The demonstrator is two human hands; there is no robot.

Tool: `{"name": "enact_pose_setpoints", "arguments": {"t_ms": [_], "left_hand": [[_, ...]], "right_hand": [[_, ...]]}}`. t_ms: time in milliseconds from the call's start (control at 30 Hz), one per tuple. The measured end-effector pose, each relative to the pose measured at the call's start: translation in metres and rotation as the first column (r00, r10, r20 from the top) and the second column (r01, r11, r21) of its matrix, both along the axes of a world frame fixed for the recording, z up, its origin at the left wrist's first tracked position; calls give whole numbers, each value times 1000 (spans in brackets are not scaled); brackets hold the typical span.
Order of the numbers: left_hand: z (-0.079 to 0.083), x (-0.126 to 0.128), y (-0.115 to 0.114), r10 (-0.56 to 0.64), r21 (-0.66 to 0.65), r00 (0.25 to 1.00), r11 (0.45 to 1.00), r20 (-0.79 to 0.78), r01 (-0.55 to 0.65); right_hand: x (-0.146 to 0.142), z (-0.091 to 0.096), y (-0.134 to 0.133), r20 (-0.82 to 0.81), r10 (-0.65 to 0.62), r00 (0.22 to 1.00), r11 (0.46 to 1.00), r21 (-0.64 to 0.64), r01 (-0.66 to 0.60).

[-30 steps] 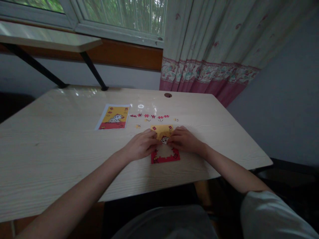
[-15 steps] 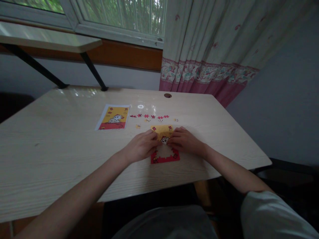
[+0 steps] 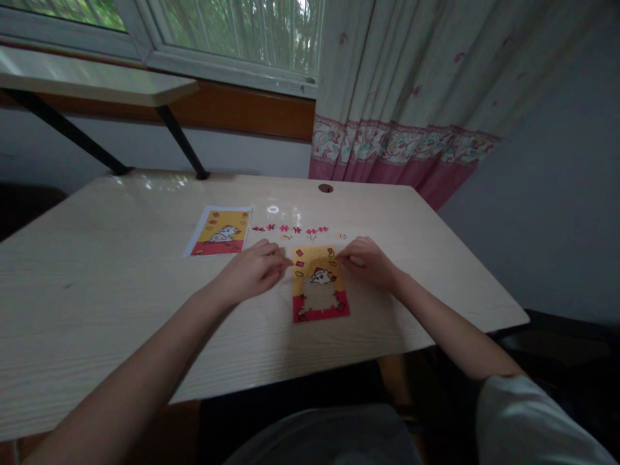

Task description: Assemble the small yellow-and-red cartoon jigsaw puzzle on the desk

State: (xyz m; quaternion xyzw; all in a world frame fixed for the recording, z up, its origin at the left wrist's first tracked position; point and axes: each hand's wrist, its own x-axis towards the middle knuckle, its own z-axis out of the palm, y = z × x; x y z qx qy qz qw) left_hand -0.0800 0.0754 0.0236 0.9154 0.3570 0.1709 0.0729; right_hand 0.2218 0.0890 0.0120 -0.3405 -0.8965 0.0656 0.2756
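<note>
A partly assembled jigsaw puzzle [image 3: 320, 316] lies flat before me, yellow above and red below, with a white cartoon animal's head in the middle. Below the head is a gap where bare backing shows. My left hand [image 3: 254, 270] is at its left edge, thumb and fingers pressed together, the tips about at the border. At the upper right edge is my right hand [image 3: 369, 263], thumb and forefinger closed in a loop. Whether either pinch holds a piece, I cannot make out. Loose red pieces [image 3: 285, 228] form a row behind, with a few pale pieces [image 3: 311, 237] in front.
A printed reference picture [image 3: 223, 232] of the same design lies at the left. A raised shelf [image 3: 97, 77] on black legs stands at the back left of the desk [image 3: 145, 310]. A round cable hole [image 3: 325, 188] is near the back edge, before the curtain [image 3: 387, 142].
Both hands have drawn apart from the puzzle's middle to its sides, uncovering the animal's head. My left hand now covers where a loose yellow piece lay.
</note>
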Motion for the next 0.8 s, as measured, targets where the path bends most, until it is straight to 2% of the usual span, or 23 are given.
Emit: {"name": "enact_pose_setpoints", "arguments": {"t_ms": [233, 367, 467, 600, 800], "left_hand": [[-3, -28, 16, 259, 47, 966, 965, -18, -258], [-5, -34, 19, 377, 54, 925, 926, -46, -375], [-6, -36, 20, 391, 64, 918, 920, -65, -387], [-9, -37, 21, 354, 85, 930, 934, -97, -347], [-5, -31, 19, 356, 73, 927, 934, -119, -349]], "right_hand": [[16, 0, 28, 34, 4, 999, 1000, 18, -5], [20, 4, 42, 68, -67, 995, 998, -7, 67], [20, 5, 49, 85, -131, 988, 990, -43, 135], [18, -1, 56, 123, -184, 975, 979, -61, 193], [14, -15, 62, 178, -86, 980, 992, -74, 101]]}}
